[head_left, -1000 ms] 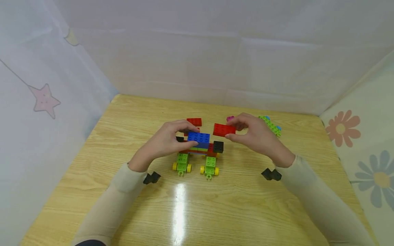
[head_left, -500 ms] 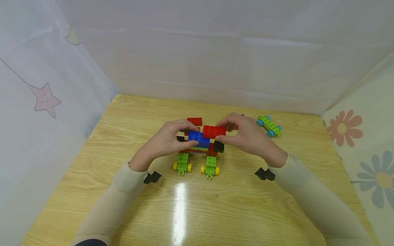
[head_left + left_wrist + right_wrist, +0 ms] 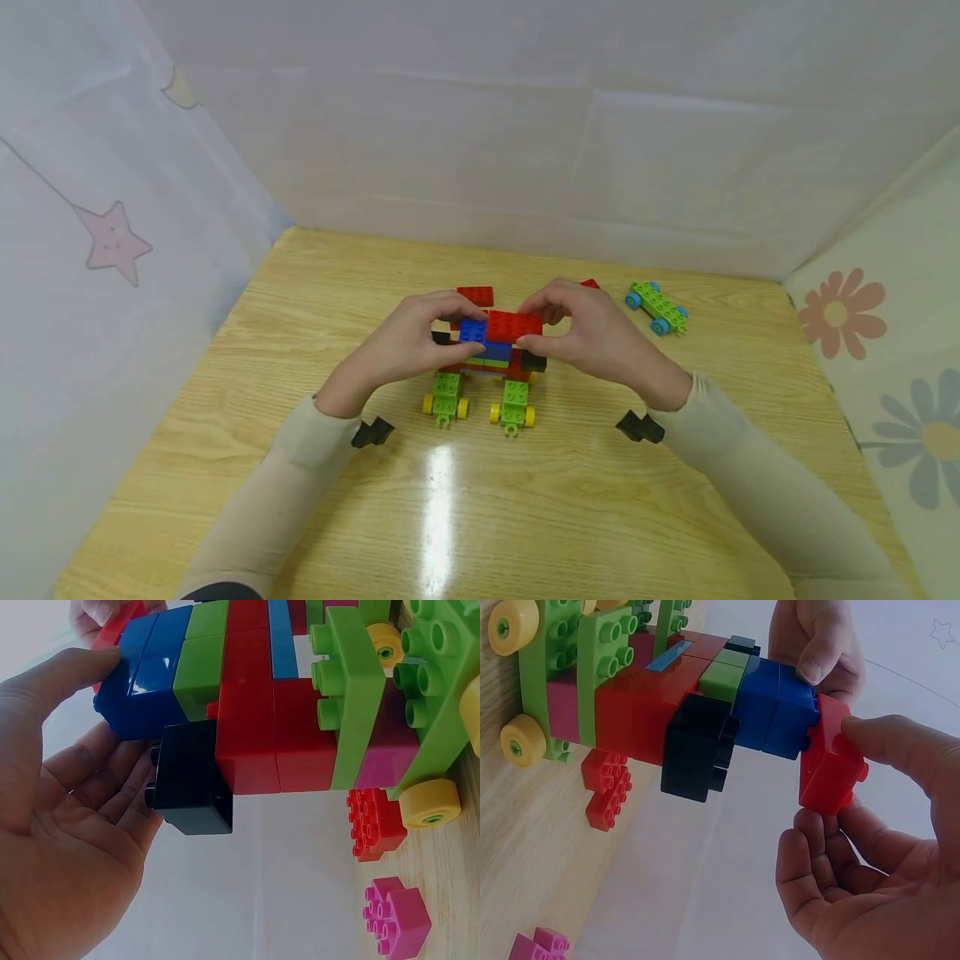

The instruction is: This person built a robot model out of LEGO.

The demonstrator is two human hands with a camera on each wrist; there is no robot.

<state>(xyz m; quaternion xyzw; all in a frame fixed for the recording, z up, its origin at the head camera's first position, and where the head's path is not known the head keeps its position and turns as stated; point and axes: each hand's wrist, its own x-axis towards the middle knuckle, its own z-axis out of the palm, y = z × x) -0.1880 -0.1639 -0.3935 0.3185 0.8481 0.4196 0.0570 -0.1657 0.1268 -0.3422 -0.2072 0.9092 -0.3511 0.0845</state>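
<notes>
A toy vehicle of building bricks stands in the middle of the table, with green wheeled bases [image 3: 514,402] under a red brick layer [image 3: 247,712]. Two stacked blue bricks [image 3: 772,705] top it, above a green brick [image 3: 201,667]. Black bricks [image 3: 695,750] stick out at its ends. My left hand [image 3: 408,337] grips the blue bricks, thumb in front and fingers behind. In my right hand [image 3: 596,337] a red brick [image 3: 513,326] is pinched between thumb and fingers. That brick lies over the right part of the blue top, slightly tilted in the right wrist view.
Behind the vehicle lies a loose red brick [image 3: 476,296]; another red brick [image 3: 590,284] shows past my right hand. A green wheeled base [image 3: 658,307] with blue wheels stands at the back right. Pink bricks [image 3: 397,919] lie on the table [image 3: 525,517]. A pale cloth [image 3: 480,167] hangs behind.
My right hand has moved left and slightly down with the red brick, from beside the blue bricks to over their right part. My left hand has kept its grip in place.
</notes>
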